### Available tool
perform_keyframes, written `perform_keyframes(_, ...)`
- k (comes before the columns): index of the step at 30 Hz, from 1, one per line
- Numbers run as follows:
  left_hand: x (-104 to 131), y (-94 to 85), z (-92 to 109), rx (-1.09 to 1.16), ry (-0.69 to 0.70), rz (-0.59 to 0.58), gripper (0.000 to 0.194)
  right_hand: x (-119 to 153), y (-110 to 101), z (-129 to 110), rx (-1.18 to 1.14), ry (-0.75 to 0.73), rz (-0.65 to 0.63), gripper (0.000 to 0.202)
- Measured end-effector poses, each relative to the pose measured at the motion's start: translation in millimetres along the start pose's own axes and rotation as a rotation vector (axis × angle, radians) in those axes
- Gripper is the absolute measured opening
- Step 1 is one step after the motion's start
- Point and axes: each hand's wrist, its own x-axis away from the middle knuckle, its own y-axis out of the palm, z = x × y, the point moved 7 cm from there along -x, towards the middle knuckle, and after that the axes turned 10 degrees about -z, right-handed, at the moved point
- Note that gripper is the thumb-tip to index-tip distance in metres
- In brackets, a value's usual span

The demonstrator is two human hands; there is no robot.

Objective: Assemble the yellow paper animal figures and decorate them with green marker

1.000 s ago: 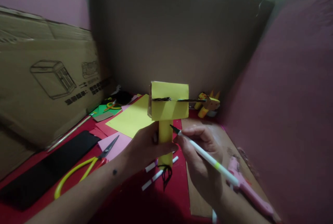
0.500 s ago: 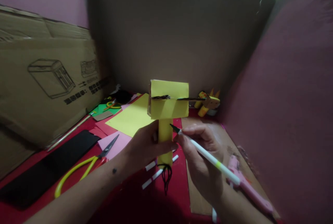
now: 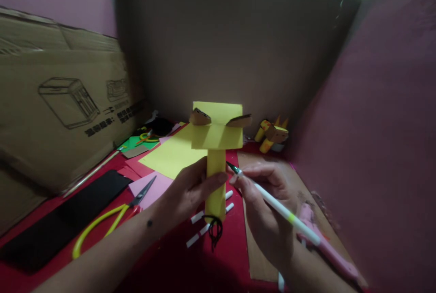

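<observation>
My left hand (image 3: pixel 197 184) is wrapped round the tube of a yellow paper figure (image 3: pixel 215 159), holding it upright. The figure has a boxy yellow top with two brown cardboard flaps, and a knot of black string hangs at its lower end. In my right hand (image 3: pixel 267 202) is a white marker (image 3: pixel 275 204) with a yellow band. Its dark green tip points at the right side of the tube; whether it touches I cannot tell. White sticks (image 3: pixel 199 236) with coloured bands, probably pens, lie on the red surface below the figure, partly hidden by it.
Scissors with yellow handles (image 3: pixel 98 229) and a black slab (image 3: pixel 57 220) lie at left, near coloured paper sheets (image 3: pixel 173 150). A pink glue gun (image 3: pixel 327 247) rests on cardboard (image 3: pixel 259 238) at right. Behind stands a yellow paper animal (image 3: pixel 272 133). A carton (image 3: pixel 61 102) rises at left.
The figure has tilted and shifted slightly left, so its two cardboard flaps now show more of their faces. The marker tip has moved a little right, away from the tube's middle.
</observation>
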Motion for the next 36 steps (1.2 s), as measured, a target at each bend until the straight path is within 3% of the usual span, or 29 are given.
perform_keyframes(8, 0.1, -2.9, -2.4, 0.004, -0.01, 0.045, 0.031, -0.2, 1.4, -2.8, 0.021, -0.015, -0.016, 0.012)
perform_keyframes(21, -2.7, -0.5, -7.1, 0.167, 0.036, 0.002, 0.029, 1.8, 7.2, -1.8, -0.007, -0.043, -0.062, 0.015)
perform_keyframes(36, -3.2, -1.6, -10.4, 0.121, 0.02, 0.061, 0.029, 3.8, 8.2, 4.6, 0.025, -0.034, -0.061, 0.015)
